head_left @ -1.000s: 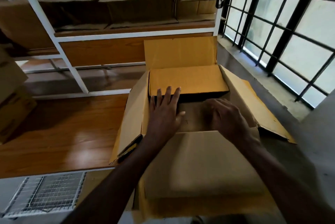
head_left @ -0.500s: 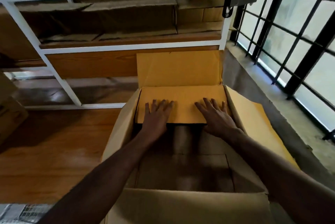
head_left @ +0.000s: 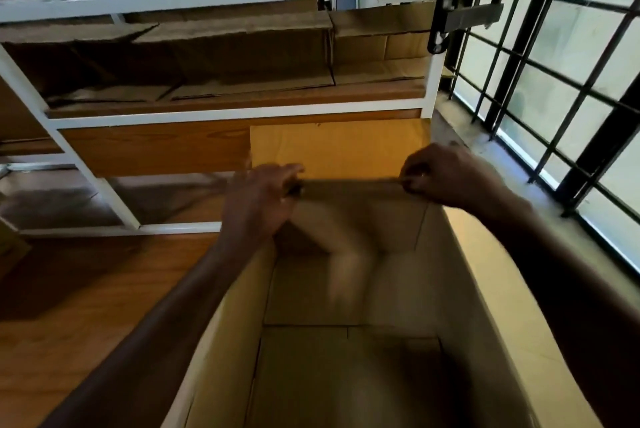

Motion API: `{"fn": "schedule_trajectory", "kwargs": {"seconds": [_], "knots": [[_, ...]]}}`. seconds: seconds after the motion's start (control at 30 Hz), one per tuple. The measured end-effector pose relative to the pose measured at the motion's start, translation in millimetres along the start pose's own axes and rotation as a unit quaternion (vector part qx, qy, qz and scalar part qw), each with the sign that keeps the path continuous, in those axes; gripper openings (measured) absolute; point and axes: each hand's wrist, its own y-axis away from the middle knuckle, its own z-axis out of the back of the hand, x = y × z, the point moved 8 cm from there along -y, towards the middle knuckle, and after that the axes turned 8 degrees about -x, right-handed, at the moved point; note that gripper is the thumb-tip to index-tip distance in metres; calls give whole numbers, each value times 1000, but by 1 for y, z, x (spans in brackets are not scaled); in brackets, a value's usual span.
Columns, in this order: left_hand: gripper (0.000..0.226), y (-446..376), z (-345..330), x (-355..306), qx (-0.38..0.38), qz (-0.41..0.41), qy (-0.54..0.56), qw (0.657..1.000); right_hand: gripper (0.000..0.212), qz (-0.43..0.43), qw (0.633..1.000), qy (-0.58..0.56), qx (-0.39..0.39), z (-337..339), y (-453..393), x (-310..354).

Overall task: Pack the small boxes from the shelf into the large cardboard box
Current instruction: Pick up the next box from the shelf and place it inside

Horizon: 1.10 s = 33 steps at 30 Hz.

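Before white shelving, both hands' fingers pinch the large cardboard box's far flap: left hand, right hand.

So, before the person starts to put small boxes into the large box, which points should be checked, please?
1. Large open brown cardboard box stands upright, mouth open: ok.
2. Far flap folded back out of the opening: ok, it stands up behind the rim.
3. Left hand and right hand free to pick: not ok, both pinch the far rim.
4. Inside of the box free of small boxes: ok, only the bottom flaps show.
5. Small boxes within reach on the white metal shelf: cannot tell, the cardboard there is blurred.
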Motion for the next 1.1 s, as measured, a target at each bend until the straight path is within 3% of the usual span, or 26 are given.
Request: {"fn": "schedule_trajectory", "kwargs": {"seconds": [0.13,0.27,0.63,1.1], "knots": [[49,-42,-7,27,-52,4,-20,998,18,-38,988,-4,-151,27,-28,-3],[53,-72,-28,50,-28,15,-29,999,36,-22,979,21,-203,12,-55,-5],[75,-99,-85,78,20,52,-18,998,58,4,970,69,-233,-37,-98,-23],[85,-87,-135,90,101,43,-48,993,84,-15,986,65,-155,-99,-122,-37]]}}
